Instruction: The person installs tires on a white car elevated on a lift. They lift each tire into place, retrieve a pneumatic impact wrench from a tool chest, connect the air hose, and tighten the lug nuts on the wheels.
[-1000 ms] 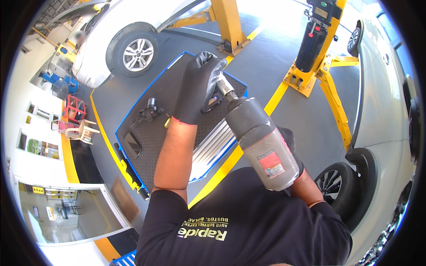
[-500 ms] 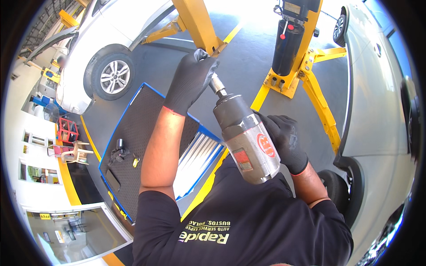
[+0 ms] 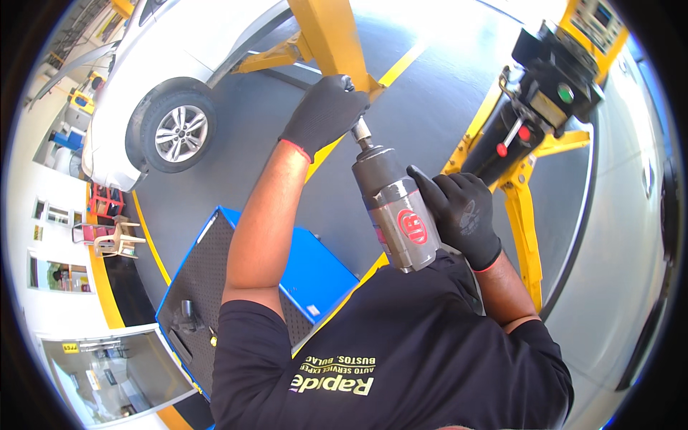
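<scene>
Between my hands, an impact wrench (image 3: 403, 222) with a dark nose and silver-grey body points up and slightly left. My left hand (image 3: 326, 115), in a black glove, is closed at the metal socket (image 3: 361, 130) on its tip. The glove hides the socket's outer end. Against the wrench's right side is my right hand (image 3: 464, 221), gloved in black too, its thumb along the body and its fingers bent. The tool's handle is hidden beneath the body and that hand.
A blue tool cart (image 3: 315, 276) with a dark ribbed top stands left of me. Beyond it is a white car (image 3: 208, 43) with a front wheel (image 3: 179, 132). Yellow lift posts (image 3: 326, 39) rise ahead and right, near a silver car (image 3: 609, 287). Chairs (image 3: 122, 240) stand far left.
The wrench has become more upright, its rear shifting left. The right lift post now appears farther right and tilted. A plain blue panel shows on the cart where pale stripes were.
</scene>
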`<control>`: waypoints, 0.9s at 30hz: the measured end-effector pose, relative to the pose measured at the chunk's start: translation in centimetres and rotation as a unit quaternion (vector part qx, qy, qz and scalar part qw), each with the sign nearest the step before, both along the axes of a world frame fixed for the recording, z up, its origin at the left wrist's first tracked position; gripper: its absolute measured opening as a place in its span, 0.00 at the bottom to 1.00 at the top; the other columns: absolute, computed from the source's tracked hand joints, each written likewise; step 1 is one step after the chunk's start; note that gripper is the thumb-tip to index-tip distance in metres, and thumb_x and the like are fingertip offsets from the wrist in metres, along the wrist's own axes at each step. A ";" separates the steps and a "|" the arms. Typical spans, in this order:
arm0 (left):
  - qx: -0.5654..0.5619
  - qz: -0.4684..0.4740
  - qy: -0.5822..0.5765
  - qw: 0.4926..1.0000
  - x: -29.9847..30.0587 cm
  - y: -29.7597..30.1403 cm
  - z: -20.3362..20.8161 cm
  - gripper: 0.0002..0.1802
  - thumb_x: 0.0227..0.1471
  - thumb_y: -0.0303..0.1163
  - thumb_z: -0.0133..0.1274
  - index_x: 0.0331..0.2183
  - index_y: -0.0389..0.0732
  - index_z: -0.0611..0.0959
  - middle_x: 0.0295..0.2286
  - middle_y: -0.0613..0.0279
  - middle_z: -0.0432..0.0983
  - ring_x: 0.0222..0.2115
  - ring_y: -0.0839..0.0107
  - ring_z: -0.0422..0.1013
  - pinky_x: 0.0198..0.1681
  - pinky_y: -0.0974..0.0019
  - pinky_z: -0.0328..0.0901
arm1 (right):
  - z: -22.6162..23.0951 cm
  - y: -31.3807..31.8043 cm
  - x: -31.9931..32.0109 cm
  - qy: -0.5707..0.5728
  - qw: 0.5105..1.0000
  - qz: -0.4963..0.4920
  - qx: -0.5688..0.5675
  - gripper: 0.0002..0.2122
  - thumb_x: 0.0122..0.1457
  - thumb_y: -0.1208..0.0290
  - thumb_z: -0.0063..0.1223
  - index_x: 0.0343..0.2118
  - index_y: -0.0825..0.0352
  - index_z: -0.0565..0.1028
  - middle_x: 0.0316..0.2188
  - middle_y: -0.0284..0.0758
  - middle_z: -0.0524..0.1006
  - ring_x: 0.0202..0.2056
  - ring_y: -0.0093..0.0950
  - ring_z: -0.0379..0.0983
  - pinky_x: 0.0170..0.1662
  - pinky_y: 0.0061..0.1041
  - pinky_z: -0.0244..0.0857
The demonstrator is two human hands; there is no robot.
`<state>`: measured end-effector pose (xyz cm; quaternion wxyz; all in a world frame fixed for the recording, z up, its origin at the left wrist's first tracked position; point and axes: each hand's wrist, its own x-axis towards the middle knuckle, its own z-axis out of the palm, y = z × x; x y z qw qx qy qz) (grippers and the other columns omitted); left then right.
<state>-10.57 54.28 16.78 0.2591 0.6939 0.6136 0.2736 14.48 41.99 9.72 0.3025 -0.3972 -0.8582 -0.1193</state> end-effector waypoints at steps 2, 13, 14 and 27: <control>0.011 0.014 0.048 0.999 -1.5 5.2 0.6 0.19 0.50 0.40 0.54 0.34 0.32 0.83 0.32 0.45 0.82 0.35 0.52 0.81 0.42 0.54 0.73 | 0.4 5.5 -0.9 0.006 1.000 0.016 -0.015 0.25 0.49 0.68 0.60 0.54 0.60 0.80 0.22 0.30 0.73 0.24 0.30 0.74 0.28 0.31 0.66; 0.077 -0.039 0.172 0.981 -10.1 37.9 -0.5 0.24 0.55 0.42 0.56 0.41 0.28 0.82 0.28 0.54 0.79 0.29 0.67 0.75 0.37 0.62 0.69 | -3.3 39.3 -8.3 0.122 0.990 0.071 -0.027 0.25 0.50 0.66 0.63 0.54 0.57 0.80 0.23 0.30 0.76 0.24 0.30 0.75 0.29 0.32 0.67; 0.034 -0.006 0.074 0.997 -10.6 41.0 -0.7 0.23 0.56 0.41 0.56 0.41 0.28 0.82 0.28 0.56 0.79 0.29 0.69 0.75 0.36 0.63 0.69 | -3.6 42.4 -9.0 0.152 0.985 0.077 -0.038 0.25 0.49 0.66 0.64 0.54 0.57 0.80 0.23 0.31 0.77 0.24 0.30 0.76 0.30 0.33 0.67; 0.006 -0.036 -0.226 0.973 -4.1 76.2 4.4 0.08 0.57 0.37 0.59 0.29 0.45 0.83 0.20 0.72 0.69 0.17 0.82 0.61 0.19 0.73 0.54 | -1.7 74.5 -7.1 0.418 0.869 0.130 -0.231 0.24 0.54 0.72 0.67 0.56 0.68 0.78 0.34 0.41 0.83 0.31 0.35 0.83 0.38 0.30 0.74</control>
